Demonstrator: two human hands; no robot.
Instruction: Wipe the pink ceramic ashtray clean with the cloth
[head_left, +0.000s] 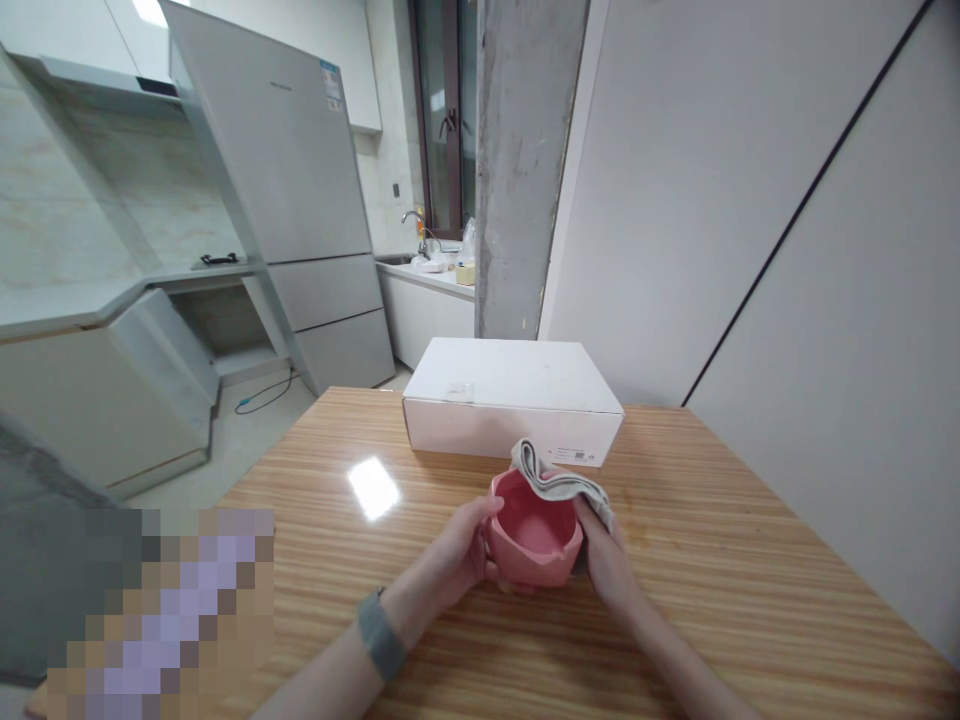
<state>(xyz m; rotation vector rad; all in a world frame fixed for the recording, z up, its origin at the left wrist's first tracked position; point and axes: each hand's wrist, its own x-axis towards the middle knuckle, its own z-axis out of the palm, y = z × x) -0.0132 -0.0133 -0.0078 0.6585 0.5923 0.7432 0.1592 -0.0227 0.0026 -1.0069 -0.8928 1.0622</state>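
A pink bowl [531, 515] with an angular body and a notched rim is held above the wooden table, its opening tilted toward me. My left hand [469, 545] grips its left side, the thumb over the rim and fingers curled underneath. On the other side, my right hand [606, 550] holds a folded grey cloth [559, 483] against the bowl's far and right rim. Part of the cloth drapes over the edge. The right fingers are mostly hidden behind the bowl and cloth. A grey band [381, 632] circles my left wrist.
A closed white box [510, 385] stands on the wooden table [720, 530] just beyond my hands. Farther back are a fridge [277, 150], a sink counter [427, 300] and a concrete pillar [529, 170]. A pixelated purple patch [180, 620] covers the lower left.
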